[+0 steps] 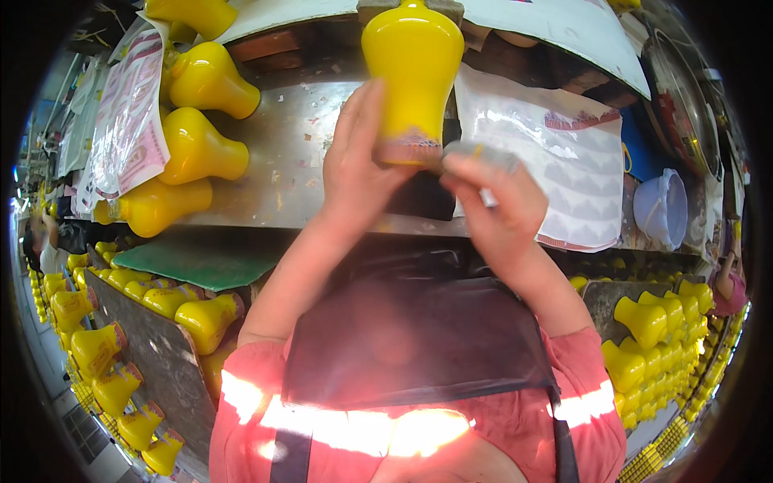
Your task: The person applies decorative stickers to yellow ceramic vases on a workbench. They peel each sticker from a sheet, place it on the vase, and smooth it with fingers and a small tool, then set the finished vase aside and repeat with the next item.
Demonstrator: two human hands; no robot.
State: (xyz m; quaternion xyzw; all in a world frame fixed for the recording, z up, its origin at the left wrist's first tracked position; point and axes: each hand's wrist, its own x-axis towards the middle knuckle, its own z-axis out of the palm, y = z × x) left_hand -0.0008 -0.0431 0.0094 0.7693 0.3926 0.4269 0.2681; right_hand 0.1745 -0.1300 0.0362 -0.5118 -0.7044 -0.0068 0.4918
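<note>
A glossy yellow vase lies with its wide end away from me and its narrower foot toward me. A purplish patterned band runs round the foot. My left hand grips the vase's left side, fingers along the wall and thumb at the foot. Close to the foot's right edge, my right hand is closed, smeared by motion. In its fingers is a small flat greyish piece, too blurred to name. A wooden block shows behind the vase's far end.
Printed transfer sheets lie to the right, near a pale bucket. Several yellow vases lie at the left beside pink printed sheets. More vases stand on boards at both sides. A green board is below the bench's left part.
</note>
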